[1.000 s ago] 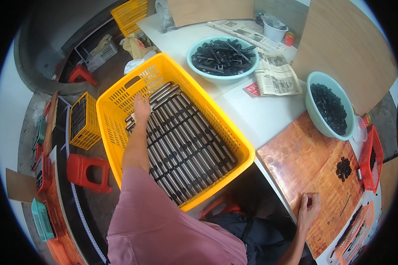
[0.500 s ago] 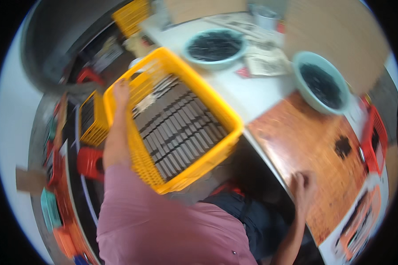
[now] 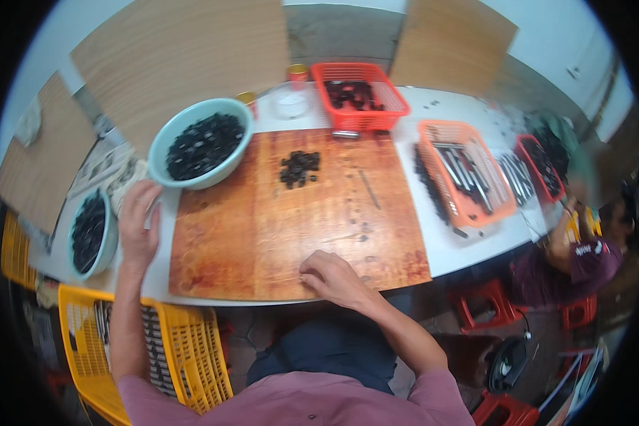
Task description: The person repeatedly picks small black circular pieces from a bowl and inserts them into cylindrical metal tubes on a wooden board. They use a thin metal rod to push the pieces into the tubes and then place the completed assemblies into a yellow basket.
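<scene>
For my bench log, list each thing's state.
Left hand: loosely curled, thumb apart
Right hand: curled, palm hidden
Wooden board: mostly bare, one black heap
Left bowl: full of black pieces
Right bowl: likewise full
Red basket behind board: holding dark parts
Orange basket: metal rods inside
Near yellow crate: partly hidden, rods inside

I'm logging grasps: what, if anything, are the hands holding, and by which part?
No hold shows. The left hand, beside a blue bowl, looks open and empty; whether the right hand, curled over the wooden board, hides something small cannot be told.
</scene>
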Tool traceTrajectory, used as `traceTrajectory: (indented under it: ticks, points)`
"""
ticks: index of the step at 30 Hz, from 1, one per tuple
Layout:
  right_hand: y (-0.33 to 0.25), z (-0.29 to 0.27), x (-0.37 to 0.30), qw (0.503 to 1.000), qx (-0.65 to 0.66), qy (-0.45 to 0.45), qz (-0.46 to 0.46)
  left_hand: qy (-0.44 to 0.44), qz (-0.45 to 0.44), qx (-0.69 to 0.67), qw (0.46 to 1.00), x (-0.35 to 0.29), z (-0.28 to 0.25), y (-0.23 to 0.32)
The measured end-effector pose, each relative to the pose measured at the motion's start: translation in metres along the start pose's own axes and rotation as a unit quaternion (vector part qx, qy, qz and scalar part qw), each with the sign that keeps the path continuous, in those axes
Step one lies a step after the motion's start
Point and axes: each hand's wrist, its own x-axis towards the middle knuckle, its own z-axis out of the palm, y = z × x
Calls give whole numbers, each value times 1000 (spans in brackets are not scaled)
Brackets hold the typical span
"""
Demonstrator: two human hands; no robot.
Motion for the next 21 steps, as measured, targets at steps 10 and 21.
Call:
traceTrajectory:
  ticks: [10, 21]
  points:
    - [17, -153, -21, 913, -170, 363, 72, -48, -241, -269, 931, 16, 234, 78]
    - [175, -294, -21, 817, -205, 138, 521, -104, -187, -351, 912, 15, 249, 121]
